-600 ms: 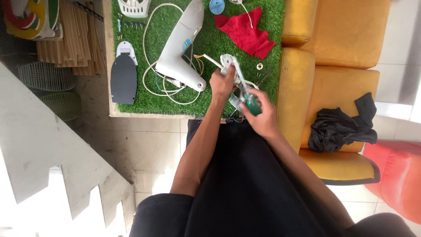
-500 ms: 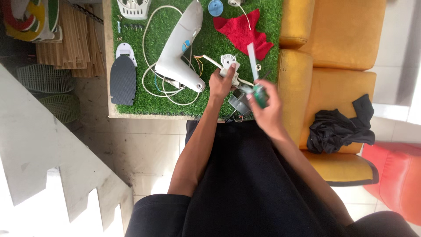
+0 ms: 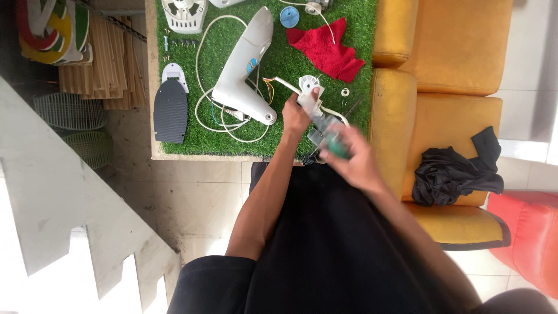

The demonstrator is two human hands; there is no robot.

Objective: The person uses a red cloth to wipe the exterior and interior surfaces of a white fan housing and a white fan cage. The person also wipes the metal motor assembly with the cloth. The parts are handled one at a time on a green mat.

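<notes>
A: The left hand (image 3: 296, 113) is gripping a small white part (image 3: 310, 93) with a round toothed top, fingers closed around its lower end, just above the near edge of the turf mat (image 3: 290, 64).

B: And the right hand (image 3: 349, 154)?

A: It is wrapping around a green-handled tool (image 3: 334, 142), likely a screwdriver. The hand is blurring, so I cannot tell where the tip is sitting. Both hands are staying close together, the right one nearer and further right.

B: Is the part hanging free?

A: No, coloured wires (image 3: 270, 81) are running from it leftward to a white housing (image 3: 247, 64), which is lying tilted on the mat.

B: What is lying around that?

A: A white cord (image 3: 203, 104) is looping around the housing. Left of it a dark plate (image 3: 170, 110) is resting, with a white grille (image 3: 185, 13) at the far left corner. A red cloth (image 3: 325, 49) is lying beyond the hands, a blue disc (image 3: 289, 16) further still, and a small washer (image 3: 345, 92) just right of the part.

B: And off the mat?

A: A yellow sofa (image 3: 459, 64) is standing to the right, with a black cloth (image 3: 453, 171) bunched on its seat.
</notes>
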